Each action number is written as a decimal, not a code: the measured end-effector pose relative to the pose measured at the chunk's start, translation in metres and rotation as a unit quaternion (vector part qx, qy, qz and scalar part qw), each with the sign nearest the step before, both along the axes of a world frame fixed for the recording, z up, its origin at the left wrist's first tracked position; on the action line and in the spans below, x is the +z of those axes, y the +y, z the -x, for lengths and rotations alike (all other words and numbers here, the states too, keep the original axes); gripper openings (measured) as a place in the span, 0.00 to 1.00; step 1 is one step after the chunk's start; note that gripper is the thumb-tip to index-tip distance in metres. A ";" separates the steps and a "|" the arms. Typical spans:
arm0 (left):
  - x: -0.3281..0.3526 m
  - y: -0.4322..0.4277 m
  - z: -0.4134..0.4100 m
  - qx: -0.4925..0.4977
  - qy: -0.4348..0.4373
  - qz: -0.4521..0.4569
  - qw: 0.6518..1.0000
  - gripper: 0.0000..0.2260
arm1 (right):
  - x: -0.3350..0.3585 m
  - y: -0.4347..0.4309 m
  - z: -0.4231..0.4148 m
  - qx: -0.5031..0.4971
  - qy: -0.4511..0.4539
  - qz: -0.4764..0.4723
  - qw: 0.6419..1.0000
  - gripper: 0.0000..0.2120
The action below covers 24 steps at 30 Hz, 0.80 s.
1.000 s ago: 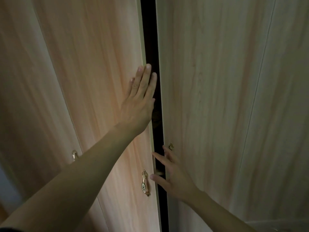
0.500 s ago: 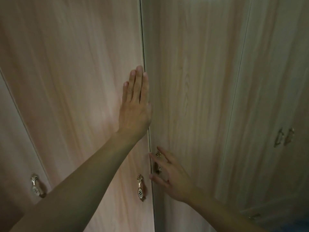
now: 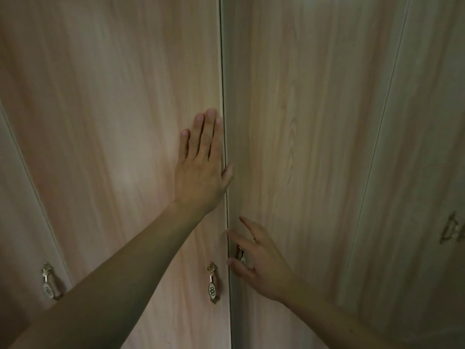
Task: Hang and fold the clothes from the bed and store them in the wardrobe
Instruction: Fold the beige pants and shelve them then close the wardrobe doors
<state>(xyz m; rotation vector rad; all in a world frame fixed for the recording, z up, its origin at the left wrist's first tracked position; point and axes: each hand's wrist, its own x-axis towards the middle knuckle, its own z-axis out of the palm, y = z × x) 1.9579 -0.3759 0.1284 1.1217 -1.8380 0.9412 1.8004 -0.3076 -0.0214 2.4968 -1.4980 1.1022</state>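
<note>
Both hands are up against the wardrobe [image 3: 314, 59], which fills the view straight ahead. Its pale wood-grain doors run from the top edge to the bottom.

Left hand [image 3: 201, 170] lies flat on the left door [image 3: 113, 147]. Its fingers are straight, close together and pointing up, and it holds nothing. The forefinger runs along the door's right edge, and the thumb reaches across the seam [image 3: 222, 71] towards the right door [image 3: 302, 147]. The bare left forearm slants down to the lower left corner.

Right hand [image 3: 263, 263] sits lower, at the right door just beside the seam. Its fingers are spread and nearly straight, and they close on nothing. The fingertips point up and to the left, towards the seam. The right handle [image 3: 241, 256] shows in the gap between thumb and forefinger, mostly hidden by the hand. I cannot tell whether the hand touches it or the door.

The two doors meet along the seam, with only a thin dark line between them. The left handle [image 3: 212, 283] hangs upright close to the seam, below the left wrist. It is gold-coloured with a white oval plate, and neither hand touches it.

At the far left a further door [image 3: 15, 222] carries a matching handle [image 3: 49, 284], just above the left forearm. At the far right another door [image 3: 427, 147] has a handle [image 3: 450, 227] near the frame edge, dim and blurred. The light is low and warm, brightest on the left door beside the flat hand.
</note>
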 end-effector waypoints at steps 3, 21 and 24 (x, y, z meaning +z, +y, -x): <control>0.000 -0.008 0.001 -0.003 -0.003 -0.003 1.000 0.36 | 0.001 -0.007 0.005 -0.021 0.056 -0.002 0.998 0.32; -0.013 -0.053 0.000 0.032 -0.032 0.001 0.999 0.35 | 0.005 -0.053 0.010 -0.079 0.017 -0.010 0.997 0.45; -0.014 -0.060 0.000 0.037 -0.031 -0.001 0.999 0.35 | 0.004 -0.060 0.007 -0.091 0.017 0.002 0.996 0.46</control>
